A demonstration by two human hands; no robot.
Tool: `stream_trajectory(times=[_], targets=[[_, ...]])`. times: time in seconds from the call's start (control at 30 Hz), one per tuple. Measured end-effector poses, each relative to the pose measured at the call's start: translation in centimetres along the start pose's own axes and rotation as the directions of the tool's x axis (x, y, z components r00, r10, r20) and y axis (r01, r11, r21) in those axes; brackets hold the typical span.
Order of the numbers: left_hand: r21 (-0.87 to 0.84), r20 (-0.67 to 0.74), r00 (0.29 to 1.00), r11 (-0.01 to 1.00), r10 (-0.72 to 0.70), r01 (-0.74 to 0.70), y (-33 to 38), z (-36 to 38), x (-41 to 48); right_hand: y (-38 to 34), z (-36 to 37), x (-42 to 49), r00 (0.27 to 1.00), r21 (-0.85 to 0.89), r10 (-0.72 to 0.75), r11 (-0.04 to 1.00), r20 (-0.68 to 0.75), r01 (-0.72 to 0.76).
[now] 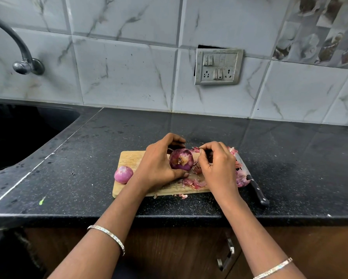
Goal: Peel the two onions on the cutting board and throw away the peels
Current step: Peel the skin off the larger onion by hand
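My left hand [158, 163] grips a dark purple onion [181, 159] above the wooden cutting board [128, 158], root end facing me. My right hand [217, 164] sits just right of it, fingertips pinching a strip of peel [195, 149] at the onion's upper right. A second onion [123, 174], pale pink and smooth, rests at the board's left edge. Loose peels [193, 183] lie on the board below my hands, and more peels [241, 178] are piled at its right side.
A black-handled knife [253, 185] lies along the board's right side, blade pointing away. The board sits on a black speckled counter [88, 158]. A dark sink [18, 133] and tap [24, 63] are at the left. A switch plate [218, 66] is on the tiled wall.
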State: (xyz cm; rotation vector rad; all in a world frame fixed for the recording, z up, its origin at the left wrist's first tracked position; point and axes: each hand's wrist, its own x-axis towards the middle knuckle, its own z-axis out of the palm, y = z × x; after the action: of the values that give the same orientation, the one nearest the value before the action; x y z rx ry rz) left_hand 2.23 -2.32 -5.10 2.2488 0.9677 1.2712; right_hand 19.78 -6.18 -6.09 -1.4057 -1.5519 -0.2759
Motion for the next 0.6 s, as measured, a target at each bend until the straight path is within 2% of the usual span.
stream_trajectory(times=[0.43, 0.5, 0.6], targets=[[-0.087, -0.029, 0.997, 0.994, -0.066, 0.063, -0.54, -0.31, 0.07, 0.52, -0.25, 0.19, 0.97, 0.014, 0.172, 0.985, -0.173, -0.172], [-0.07, -0.032, 0.997, 0.996, -0.063, 0.061, -0.6, -0.27, 0.11, 0.42, -0.44, 0.17, 0.976, 0.019, 0.155, 0.988, -0.153, -0.154], [-0.013, -0.047, 0.999, 1.0, -0.027, 0.026, -0.66, -0.19, 0.12, -0.12, -0.45, 0.11, 0.999, 0.041, 0.018, 0.999, -0.041, -0.017]])
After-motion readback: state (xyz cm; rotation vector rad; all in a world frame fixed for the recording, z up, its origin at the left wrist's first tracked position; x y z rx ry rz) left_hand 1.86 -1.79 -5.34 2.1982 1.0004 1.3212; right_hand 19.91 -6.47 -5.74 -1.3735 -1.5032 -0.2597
